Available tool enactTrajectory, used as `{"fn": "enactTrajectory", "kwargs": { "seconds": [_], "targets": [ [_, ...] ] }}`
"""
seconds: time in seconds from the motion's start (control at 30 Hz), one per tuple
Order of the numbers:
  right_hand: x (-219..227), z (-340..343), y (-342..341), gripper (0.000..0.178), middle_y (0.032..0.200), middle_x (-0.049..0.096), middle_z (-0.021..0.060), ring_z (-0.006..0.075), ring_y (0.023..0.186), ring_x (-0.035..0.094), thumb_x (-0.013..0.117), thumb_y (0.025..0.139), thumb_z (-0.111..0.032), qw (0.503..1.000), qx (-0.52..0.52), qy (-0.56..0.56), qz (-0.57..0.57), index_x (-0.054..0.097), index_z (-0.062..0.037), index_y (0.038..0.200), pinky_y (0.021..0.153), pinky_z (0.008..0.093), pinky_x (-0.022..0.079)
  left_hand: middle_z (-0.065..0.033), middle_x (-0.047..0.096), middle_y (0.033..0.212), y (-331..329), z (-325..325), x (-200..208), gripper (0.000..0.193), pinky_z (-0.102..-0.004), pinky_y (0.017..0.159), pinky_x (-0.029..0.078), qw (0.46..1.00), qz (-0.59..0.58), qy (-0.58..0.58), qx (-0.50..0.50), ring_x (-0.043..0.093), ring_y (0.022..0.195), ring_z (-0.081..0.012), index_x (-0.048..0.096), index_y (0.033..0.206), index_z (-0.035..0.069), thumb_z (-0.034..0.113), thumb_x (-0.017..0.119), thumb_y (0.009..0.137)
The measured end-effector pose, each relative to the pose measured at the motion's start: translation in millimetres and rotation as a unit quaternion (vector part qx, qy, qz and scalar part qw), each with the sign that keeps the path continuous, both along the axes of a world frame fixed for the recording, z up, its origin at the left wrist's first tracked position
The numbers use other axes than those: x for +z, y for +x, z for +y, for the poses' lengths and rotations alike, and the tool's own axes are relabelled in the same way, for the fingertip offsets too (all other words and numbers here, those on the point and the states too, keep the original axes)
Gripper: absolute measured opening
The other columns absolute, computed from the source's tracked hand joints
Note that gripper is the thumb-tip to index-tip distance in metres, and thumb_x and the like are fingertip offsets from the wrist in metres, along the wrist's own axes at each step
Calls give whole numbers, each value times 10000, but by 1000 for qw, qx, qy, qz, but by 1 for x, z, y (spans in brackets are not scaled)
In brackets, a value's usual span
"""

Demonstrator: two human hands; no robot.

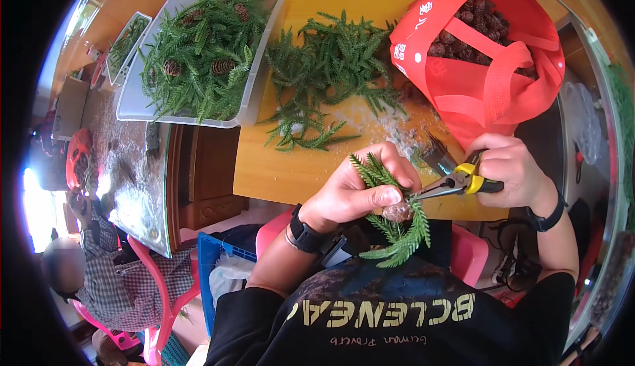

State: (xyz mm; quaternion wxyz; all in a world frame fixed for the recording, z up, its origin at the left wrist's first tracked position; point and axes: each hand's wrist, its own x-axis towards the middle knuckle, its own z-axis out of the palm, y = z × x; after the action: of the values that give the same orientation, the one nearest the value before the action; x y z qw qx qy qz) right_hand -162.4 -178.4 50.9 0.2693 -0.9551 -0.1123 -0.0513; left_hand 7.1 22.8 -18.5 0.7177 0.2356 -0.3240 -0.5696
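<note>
My left hand (350,191) pinches an artificial pine sprig (413,239) with green needles, its branches sticking out above and below the fingers. A brown pine cone (398,212) sits at the sprig's middle, just under my thumb. Wrapped round the yellow-and-black handles of needle-nose pliers (468,179) is my right hand (510,171). The plier jaws point left and meet the sprig beside the pine cone. Whether they grip a wire or a stem there is too small to tell. Both hands are over the near edge of the yellow table (317,177).
Loose green sprigs (337,62) lie heaped on the table beside whitish crumbs (390,131). A clear plastic bin (281,9) of sprigs with cones stands at left. At right is a red bag (522,95) full of pine cones. Another person (132,286) sits far left, near a blue crate (208,267).
</note>
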Motion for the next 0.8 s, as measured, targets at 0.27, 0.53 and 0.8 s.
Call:
{"fn": "enactTrajectory", "kwargs": {
  "seconds": [0.27,0.53,0.8],
  "targets": [
    [-2,1,-9,155,692,594,110,336,886,623,648,554,-21,995,-83,55,7,528,-6,651,682,365,500,-160,578,940,6,-1,2,305,-286,720,476,987,-138,-11,87,580,833,-192,488,920,42,134,731,760],
    [-2,5,-8,136,695,600,121,308,843,626,642,558,-8,995,-97,31,5,542,-9,650,671,352,491,-91,589,966,7,1,1,274,-290,817,458,977,-184,-15,105,570,910,-147,498,948,26,11,702,765],
    [1,8,-6,177,625,561,112,317,723,606,644,556,-14,993,-110,38,7,472,-19,598,593,349,468,-81,585,959,5,2,1,281,-282,823,453,979,-170,0,113,560,918,-139,504,957,26,17,707,762]
  ]
}}
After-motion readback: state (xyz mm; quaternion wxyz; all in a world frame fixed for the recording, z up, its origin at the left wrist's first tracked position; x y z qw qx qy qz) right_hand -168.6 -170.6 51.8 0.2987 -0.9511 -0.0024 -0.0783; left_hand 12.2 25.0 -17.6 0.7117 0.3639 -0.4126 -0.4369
